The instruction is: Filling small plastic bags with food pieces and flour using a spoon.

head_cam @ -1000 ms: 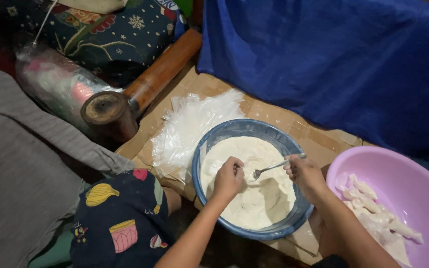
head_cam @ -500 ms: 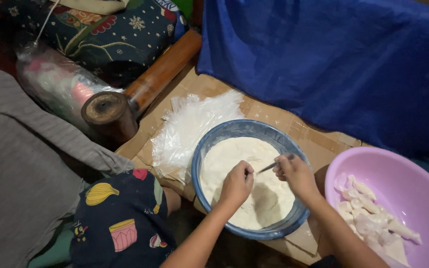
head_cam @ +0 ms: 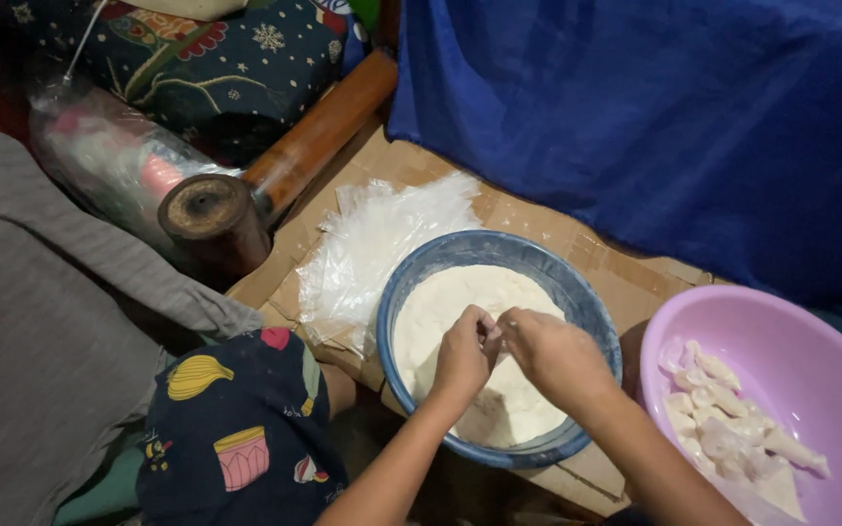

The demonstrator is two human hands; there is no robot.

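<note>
Both hands — left hand (head_cam: 465, 353), right hand (head_cam: 553, 356) — pinching together over white batter (head_cam: 450, 302) in the blue bowl (head_cam: 538, 268) on cardboard (head_cam: 626, 282), whatever gripped hidden; risk of batter dripping over the rim, or the bowl tipping under a lean

Dim, warm indoor light falls from above, leaving the top-left corner nearly black. The plastic sheet (head_cam: 382, 244) shows mild glare. Focus seems slightly soft throughout, perhaps from motion.
</note>
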